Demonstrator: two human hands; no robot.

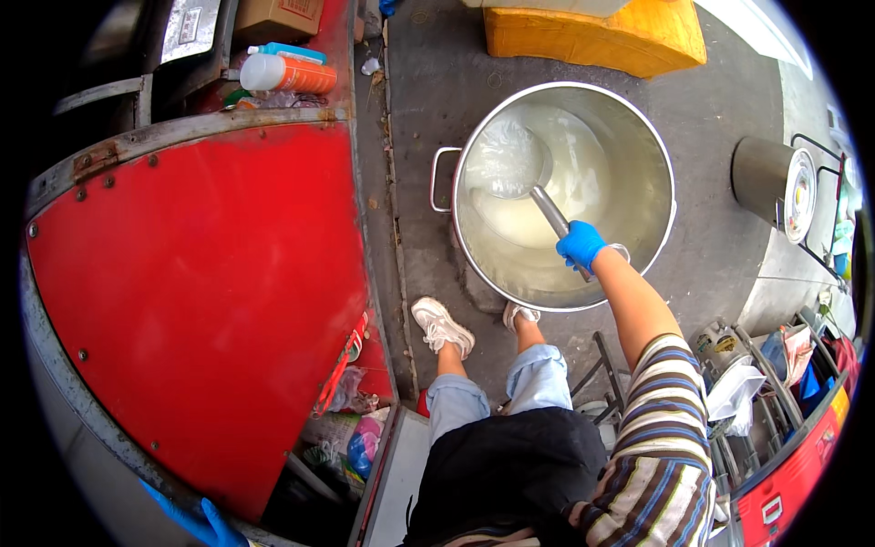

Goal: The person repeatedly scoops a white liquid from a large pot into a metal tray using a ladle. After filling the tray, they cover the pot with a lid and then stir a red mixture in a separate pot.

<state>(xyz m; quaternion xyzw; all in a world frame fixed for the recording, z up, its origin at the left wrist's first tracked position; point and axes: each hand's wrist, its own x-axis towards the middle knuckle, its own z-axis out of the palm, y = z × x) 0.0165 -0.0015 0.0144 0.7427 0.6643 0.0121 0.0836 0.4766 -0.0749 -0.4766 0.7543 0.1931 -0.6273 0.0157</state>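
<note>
A large steel pot (666, 225) with side handles stands on the ground in front of me, holding a pale, cloudy liquid. My right hand (581, 247), in a blue glove, grips the metal handle of a big round ladle (509, 157). The ladle's bowl lies at the liquid's surface on the pot's left side and looks full of liquid. My left hand (198, 523), also gloved in blue, is at the lower left edge of the picture by the metal rim of a red panel (198, 294). Its fingers are spread; part of it is cut off, and nothing shows in it.
An orange spray can (301, 74) and a cardboard box (279, 20) lie at the upper left. Beyond the pot sits a yellow-wrapped block (595, 37). A smaller steel pot (762, 178) stands at right, above a cluttered cart (786, 472). My feet are close to the pot.
</note>
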